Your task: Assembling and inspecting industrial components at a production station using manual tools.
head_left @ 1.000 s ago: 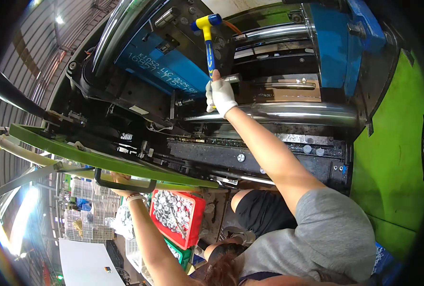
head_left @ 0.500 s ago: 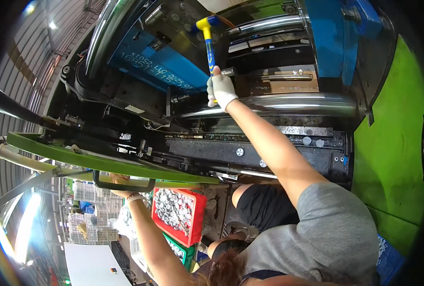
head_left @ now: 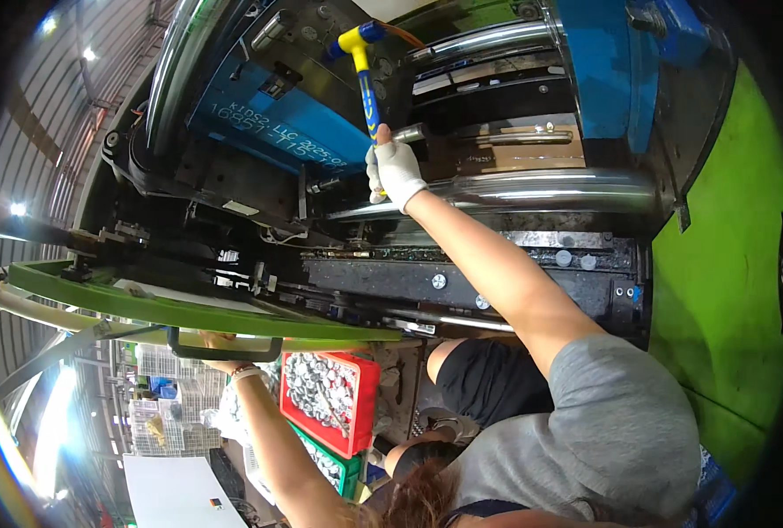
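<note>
My right hand (head_left: 395, 172), in a white glove, grips a hammer (head_left: 367, 92) with a blue and yellow handle. Its thumb lies along the shaft, and the yellow head with blue ends points up, in front of the dark metal plate of a blue mould block (head_left: 277, 132). I cannot tell whether the head touches the plate. At the lower left, my bare left hand (head_left: 218, 340) is at the black door handle (head_left: 226, 355) of a green machine door (head_left: 189, 312). The fingers look curled round the handle and are partly hidden.
Thick polished bars (head_left: 550, 189) cross the machine opening. A blue block (head_left: 611, 79) stands at its right, beside a green panel (head_left: 726, 264). Below the door are a red crate (head_left: 367, 396) of small grey-white parts and a green crate (head_left: 350, 475). White baskets (head_left: 158, 409) stand further left.
My right hand and the hammer have shifted a little left and up. The view has also shifted slightly. My left hand stays at the door handle.
</note>
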A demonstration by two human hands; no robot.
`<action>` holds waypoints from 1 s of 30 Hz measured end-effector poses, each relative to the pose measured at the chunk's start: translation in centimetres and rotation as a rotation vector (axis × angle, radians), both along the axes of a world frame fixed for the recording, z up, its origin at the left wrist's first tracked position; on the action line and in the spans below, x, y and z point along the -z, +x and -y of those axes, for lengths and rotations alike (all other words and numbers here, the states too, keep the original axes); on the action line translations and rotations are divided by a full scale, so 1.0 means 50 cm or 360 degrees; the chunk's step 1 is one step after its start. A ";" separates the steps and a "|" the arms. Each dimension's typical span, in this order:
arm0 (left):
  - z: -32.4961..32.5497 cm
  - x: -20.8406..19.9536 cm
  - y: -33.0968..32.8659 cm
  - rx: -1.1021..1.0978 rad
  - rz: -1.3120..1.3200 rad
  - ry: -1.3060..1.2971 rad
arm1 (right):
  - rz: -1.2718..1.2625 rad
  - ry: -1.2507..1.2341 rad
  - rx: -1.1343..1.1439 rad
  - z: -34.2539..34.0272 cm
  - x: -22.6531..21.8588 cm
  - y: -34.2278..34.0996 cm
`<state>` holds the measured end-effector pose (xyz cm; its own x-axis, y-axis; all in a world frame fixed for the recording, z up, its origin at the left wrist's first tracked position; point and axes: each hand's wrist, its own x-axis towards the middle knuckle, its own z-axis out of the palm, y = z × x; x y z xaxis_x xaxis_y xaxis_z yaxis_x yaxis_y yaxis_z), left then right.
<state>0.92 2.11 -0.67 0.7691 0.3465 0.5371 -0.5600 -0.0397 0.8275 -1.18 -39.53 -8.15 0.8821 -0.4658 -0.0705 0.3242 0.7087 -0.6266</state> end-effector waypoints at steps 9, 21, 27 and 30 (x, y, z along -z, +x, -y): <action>0.084 -0.026 -0.052 -0.0231 0.0107 0.0104 | 0.0799 0.0224 0.0777 0.047 -0.041 0.055; 0.028 -0.006 -0.010 -0.0204 0.0056 0.0181 | 0.0419 0.0006 0.0443 0.056 -0.012 0.009; 0.048 -0.010 -0.012 -0.0166 0.0008 0.0102 | 0.0648 0.0450 0.0936 0.025 0.025 0.043; 0.083 -0.017 -0.022 -0.0253 -0.0008 0.0029 | -0.0077 0.0086 0.0395 -0.015 0.062 0.036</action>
<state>-0.19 -2.02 0.18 0.7080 0.4541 0.5409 -0.5414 -0.1427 0.8285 0.62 -38.78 -11.25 0.7361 -0.6622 -0.1402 0.4632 0.6439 -0.6089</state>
